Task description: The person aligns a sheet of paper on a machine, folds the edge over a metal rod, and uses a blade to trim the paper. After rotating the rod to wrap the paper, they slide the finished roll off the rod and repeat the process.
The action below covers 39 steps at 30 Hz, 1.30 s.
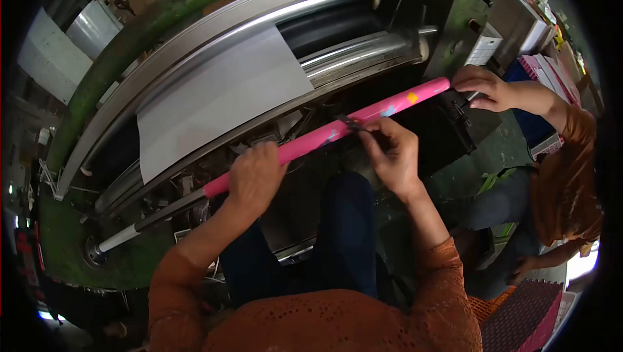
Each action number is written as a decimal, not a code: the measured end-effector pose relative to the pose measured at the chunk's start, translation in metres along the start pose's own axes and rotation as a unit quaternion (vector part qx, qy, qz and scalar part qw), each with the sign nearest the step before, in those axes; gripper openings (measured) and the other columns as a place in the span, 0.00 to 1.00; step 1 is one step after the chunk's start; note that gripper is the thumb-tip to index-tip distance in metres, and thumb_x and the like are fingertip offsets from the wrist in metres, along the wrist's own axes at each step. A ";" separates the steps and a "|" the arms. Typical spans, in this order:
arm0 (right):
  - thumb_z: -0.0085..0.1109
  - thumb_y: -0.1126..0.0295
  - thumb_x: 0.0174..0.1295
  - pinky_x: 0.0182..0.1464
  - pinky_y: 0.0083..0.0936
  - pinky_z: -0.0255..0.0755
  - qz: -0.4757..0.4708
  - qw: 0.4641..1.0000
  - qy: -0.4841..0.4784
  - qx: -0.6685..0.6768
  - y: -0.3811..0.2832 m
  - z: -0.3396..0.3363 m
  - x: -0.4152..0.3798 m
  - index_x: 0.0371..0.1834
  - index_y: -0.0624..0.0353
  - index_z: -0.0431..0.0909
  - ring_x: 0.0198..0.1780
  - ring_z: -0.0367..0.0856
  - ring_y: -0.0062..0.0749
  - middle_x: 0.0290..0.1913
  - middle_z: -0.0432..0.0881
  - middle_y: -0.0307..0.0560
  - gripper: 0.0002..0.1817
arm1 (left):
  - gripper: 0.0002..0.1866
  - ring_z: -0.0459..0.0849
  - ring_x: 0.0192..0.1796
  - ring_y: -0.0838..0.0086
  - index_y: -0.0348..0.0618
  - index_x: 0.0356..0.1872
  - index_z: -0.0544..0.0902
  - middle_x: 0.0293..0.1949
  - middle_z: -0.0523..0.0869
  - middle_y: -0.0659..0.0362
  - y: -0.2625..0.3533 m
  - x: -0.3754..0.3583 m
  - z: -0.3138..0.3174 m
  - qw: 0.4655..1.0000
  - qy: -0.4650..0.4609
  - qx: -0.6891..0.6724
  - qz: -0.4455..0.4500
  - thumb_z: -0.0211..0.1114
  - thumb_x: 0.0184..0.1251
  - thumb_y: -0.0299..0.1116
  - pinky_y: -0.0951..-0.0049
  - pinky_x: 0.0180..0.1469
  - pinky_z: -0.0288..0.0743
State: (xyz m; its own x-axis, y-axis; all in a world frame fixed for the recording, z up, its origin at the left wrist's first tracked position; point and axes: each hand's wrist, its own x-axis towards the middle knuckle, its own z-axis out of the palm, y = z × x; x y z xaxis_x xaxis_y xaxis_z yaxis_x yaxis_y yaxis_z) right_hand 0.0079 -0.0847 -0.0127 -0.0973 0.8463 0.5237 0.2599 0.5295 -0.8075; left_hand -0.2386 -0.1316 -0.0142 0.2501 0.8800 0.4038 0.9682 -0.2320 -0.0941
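1. Our left hand [254, 176] is wrapped tight round the pink roll [337, 128], near its lower end.
2. Our right hand [392, 150] pinches a dark strip [354, 122] against the roll at mid-length.
3. We see blue and yellow marks on the pink roll; no writing we can read.
4. Pink roll lies slantwise along the machine's front edge, below the steel rollers [350, 53] and a grey sheet [220, 95].
5. Co-worker's hand [480, 86] grips the roll's far end.
6. Pink crate [548, 76] at right; contents unclear.
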 end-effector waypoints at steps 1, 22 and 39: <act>0.63 0.80 0.58 0.31 0.17 0.70 0.018 1.000 0.003 0.014 0.003 -0.004 -0.001 0.35 0.64 0.79 0.27 0.76 0.17 0.26 0.80 0.43 0.04 | 0.13 0.83 0.31 0.62 0.43 0.31 0.75 0.27 0.80 0.55 0.013 0.013 0.004 1.000 0.009 -0.014 0.018 0.69 0.56 0.38 0.65 0.31 0.78; 0.60 0.77 0.66 0.41 0.12 0.69 0.054 0.986 0.103 0.119 0.039 -0.054 0.001 0.40 0.66 0.77 0.35 0.76 0.16 0.37 0.82 0.41 0.04 | 0.12 0.82 0.22 0.70 0.41 0.26 0.77 0.20 0.79 0.58 0.132 0.126 0.049 0.992 0.053 -0.116 0.019 0.66 0.53 0.39 0.71 0.20 0.73; 0.61 0.77 0.59 0.30 0.18 0.67 -0.132 0.991 -0.021 -0.013 -0.114 0.094 0.146 0.32 0.66 0.77 0.24 0.71 0.15 0.20 0.76 0.41 0.04 | 0.07 0.70 0.30 0.75 0.47 0.31 0.76 0.27 0.71 0.63 0.081 0.061 0.042 0.974 0.216 0.071 0.014 0.58 0.56 0.37 0.73 0.29 0.62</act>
State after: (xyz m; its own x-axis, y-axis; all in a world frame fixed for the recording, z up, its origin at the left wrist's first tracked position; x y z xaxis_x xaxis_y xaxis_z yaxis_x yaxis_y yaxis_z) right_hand -0.1264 -0.0163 0.1298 -0.2052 0.6800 0.7039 0.2447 0.7320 -0.6358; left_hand -0.1447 -0.0794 -0.0357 0.2775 0.6111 0.7413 0.9606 -0.1657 -0.2229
